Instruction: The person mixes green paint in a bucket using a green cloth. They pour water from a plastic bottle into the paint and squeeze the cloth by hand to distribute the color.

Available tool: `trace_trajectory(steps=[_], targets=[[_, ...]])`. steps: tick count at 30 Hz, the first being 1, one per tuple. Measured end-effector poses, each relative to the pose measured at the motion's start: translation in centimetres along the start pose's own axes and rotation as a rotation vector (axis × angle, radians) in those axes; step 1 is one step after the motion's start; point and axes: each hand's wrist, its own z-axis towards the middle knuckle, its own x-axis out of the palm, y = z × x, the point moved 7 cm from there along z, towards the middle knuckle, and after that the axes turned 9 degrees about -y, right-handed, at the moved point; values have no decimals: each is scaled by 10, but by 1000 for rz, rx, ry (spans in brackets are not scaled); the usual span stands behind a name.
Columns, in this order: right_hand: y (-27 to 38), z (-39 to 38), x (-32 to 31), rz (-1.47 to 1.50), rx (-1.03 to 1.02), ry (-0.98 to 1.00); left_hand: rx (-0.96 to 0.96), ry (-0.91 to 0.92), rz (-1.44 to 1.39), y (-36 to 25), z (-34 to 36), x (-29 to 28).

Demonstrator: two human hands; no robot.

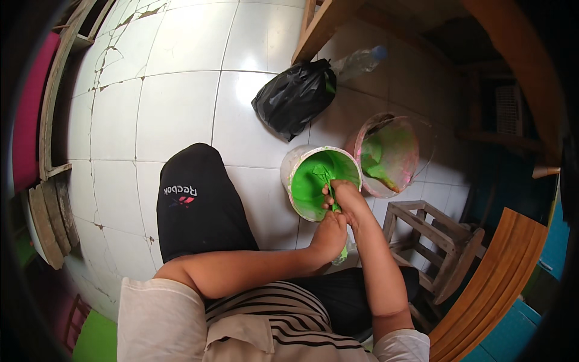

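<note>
My hands are close together at the near right rim of a white bucket (288,188) coated inside with bright green, paint-like stuff (306,184). A limp, twisted, green-smeared plastic bag (334,207) runs through both hands. Its upper end hangs over the inside of the bucket, and a clear, green-streaked end shows below my left hand. The left hand (329,236) is closed around the lower stretch. Just above it, my right hand (346,198) has its fingers curled around the upper stretch. What lies inside both grips is hidden.
Right of the bucket leans a second, pinkish bucket (409,158) with green smears. Beyond them lie a black plastic bag (289,99) and a clear bottle (360,62). A wooden stool frame (425,226) stands near my right arm. My black-clad knee (196,187) is left of the bucket.
</note>
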Motion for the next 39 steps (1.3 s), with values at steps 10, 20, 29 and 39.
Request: trace_trajectory(steps=[10,20,29,39], targets=[[9,4,-11,-669,-613,-98,-37,11,86,9,-4,4],[14,0,-5,-885,-556,-180,-71,106,141,7,-13,5],[12,24,-10,-807,-479,-199,-68,143,130,-1,-10,5],[4,21,-6,-290,-78,-5,-108,136,124,-2,-7,6]])
